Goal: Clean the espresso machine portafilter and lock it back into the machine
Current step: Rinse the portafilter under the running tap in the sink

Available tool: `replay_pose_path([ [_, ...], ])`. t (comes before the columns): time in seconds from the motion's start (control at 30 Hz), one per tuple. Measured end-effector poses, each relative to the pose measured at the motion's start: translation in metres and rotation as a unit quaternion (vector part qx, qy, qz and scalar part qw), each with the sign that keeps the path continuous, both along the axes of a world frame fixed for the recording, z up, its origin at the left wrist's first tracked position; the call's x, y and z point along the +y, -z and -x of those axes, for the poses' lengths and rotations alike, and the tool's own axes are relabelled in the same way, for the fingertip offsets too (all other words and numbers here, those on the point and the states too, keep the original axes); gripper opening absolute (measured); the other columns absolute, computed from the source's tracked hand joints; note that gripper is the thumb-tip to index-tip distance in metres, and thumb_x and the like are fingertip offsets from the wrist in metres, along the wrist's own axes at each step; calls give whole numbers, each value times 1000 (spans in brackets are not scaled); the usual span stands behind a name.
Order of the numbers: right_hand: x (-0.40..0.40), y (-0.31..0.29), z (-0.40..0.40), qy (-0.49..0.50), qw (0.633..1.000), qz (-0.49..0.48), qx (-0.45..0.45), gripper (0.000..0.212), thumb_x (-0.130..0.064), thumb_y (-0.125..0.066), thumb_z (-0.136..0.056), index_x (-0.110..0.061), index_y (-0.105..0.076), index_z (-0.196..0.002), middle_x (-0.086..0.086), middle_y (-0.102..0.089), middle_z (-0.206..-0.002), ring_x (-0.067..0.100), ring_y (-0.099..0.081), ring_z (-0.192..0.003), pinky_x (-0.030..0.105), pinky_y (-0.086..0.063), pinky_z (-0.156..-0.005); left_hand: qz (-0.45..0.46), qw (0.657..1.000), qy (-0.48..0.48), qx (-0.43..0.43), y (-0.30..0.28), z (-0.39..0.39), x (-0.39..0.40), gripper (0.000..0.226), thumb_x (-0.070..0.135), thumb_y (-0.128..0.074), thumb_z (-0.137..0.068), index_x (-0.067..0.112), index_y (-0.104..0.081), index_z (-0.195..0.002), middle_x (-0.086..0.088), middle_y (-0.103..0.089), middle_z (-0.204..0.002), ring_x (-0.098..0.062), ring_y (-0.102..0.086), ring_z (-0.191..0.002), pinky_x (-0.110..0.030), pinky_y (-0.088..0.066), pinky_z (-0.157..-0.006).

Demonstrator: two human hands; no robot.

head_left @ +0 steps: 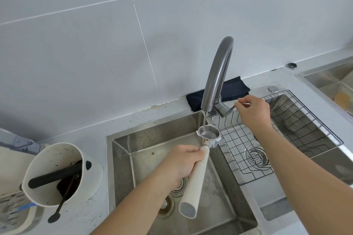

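Note:
The portafilter (208, 135) has a round metal basket and a long cream handle. My left hand (181, 162) grips the handle near the basket and holds it over the left sink basin (145, 150). A thin stream of water runs from the grey curved faucet (217, 74) into the basket. My right hand (254, 110) pinches the faucet lever (232, 109) on the right of the faucet base. The espresso machine is not in view.
A cream knock box (57, 171) with a black bar and dark coffee grounds stands on the counter at left, a thin black tool leaning in it. A wire rack (282, 135) sits in the right basin. A dark folded cloth (235, 87) lies behind the faucet.

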State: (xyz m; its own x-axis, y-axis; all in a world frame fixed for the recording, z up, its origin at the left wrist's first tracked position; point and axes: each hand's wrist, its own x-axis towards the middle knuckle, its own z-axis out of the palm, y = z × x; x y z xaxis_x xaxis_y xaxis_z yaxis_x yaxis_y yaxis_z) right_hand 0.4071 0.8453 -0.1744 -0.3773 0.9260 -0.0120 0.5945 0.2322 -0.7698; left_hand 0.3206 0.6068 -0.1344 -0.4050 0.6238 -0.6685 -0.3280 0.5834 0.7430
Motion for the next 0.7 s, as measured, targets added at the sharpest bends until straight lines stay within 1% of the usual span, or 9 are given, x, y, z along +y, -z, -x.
replay_pose_path([
  [0.07,0,0,0,1,1000,2,0,14,-23,-64,-92,-12,-71,-94,4,-71,-84,13,-53,-53,22,-43,-53,1,1000,-1,9,0,3,-3,9,24,-69,-87,21,-77,-87,-3,-73,-80,-17,-65,-68,-36,-56,-74],
  [0.13,0,0,0,2,1000,5,0,13,-23,-64,-92,-13,-71,-94,3,-71,-84,14,-53,-52,22,-43,-51,-1,1000,-3,15,0,6,-5,8,24,-70,-86,24,-78,-87,-1,-75,-81,-17,-65,-71,-38,-56,-78],
  [0.2,0,0,1,3,1000,8,0,12,-23,-64,-92,-13,-71,-94,3,-71,-84,14,-53,-51,22,-42,-49,-3,1000,-5,25,-3,8,-7,8,22,-71,-86,26,-78,-86,-1,-75,-82,-17,-65,-72,-38,-57,-75],
  [0.3,-1,0,1,4,1000,8,2,12,-23,-65,-93,-13,-71,-96,3,-70,-85,14,-54,-52,21,-41,-50,-5,999,-9,41,-7,11,-9,12,19,-71,-86,28,-77,-88,0,-75,-81,-19,-65,-69,-37,-57,-69],
  [0.37,-1,0,0,4,1000,7,4,12,-23,-65,-93,-13,-71,-96,3,-70,-85,13,-54,-53,21,-41,-50,-7,998,-14,57,-9,13,-11,15,18,-70,-85,32,-76,-88,0,-75,-84,-19,-65,-67,-37,-57,-67],
  [0.47,-1,0,1,5,1000,7,2,13,-23,-64,-93,-13,-71,-97,3,-70,-86,13,-54,-53,20,-41,-50,-13,996,-23,86,-10,15,-14,21,21,-71,-84,40,-76,-81,4,-76,-87,-20,-65,-69,-36,-57,-66],
  [0.6,-1,1,1,5,1000,7,1,13,-23,-65,-93,-13,-71,-97,4,-71,-86,14,-56,-56,20,-41,-50,-41,989,-20,138,-10,17,-17,31,25,-70,-85,53,-74,-72,18,-74,-74,-7,-63,-65,-28,-51,-65],
  [0.67,0,1,1,4,1000,6,4,13,-23,-65,-93,-13,-71,-97,4,-71,-86,13,-56,-56,20,-41,-51,-56,987,-24,150,-9,18,-18,33,22,-70,-85,52,-73,-71,21,-72,-69,0,-61,-62,-19,-49,-65],
  [0.7,0,1,1,4,1000,7,4,13,-23,-65,-93,-13,-72,-97,4,-71,-86,13,-56,-56,21,-41,-51,-63,986,-28,152,-9,18,-18,31,20,-70,-86,49,-74,-76,21,-71,-68,4,-60,-60,-14,-48,-63],
])
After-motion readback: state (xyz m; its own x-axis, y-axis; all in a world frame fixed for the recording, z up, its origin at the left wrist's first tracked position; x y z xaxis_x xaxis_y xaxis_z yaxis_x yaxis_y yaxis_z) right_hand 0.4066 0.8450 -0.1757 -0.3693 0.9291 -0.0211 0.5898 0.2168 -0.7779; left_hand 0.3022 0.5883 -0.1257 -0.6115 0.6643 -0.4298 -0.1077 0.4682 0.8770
